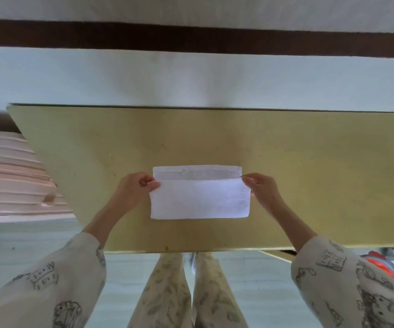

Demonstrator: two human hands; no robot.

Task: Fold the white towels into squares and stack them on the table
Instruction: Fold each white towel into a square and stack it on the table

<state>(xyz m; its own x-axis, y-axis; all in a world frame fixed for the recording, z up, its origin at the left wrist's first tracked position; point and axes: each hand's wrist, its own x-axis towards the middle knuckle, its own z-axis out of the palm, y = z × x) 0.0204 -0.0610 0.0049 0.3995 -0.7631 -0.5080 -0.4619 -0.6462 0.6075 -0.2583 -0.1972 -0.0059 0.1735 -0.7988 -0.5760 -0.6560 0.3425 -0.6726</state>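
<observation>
Pinching the two far corners of the upper layer, the fingers (152,184) of the left hand (135,189) and those of the right hand (258,187) each hold a corner of the white towel (199,200) between thumb and forefinger; both hands are curled round the cloth, holding nothing else. That towel lies near the front middle of the bench (309,174), its near half doubled toward the far edge, a strip of the lower layer with a small label (184,171) showing beyond the fold. It looks light, soft and limp, likely to sag or skew unless both corners travel together; the corners seem the right hold for squaring edges. No stack of folded towels is in view; pale pink layers (9,181) at the left cannot be identified; the bench's right end is cut off.
</observation>
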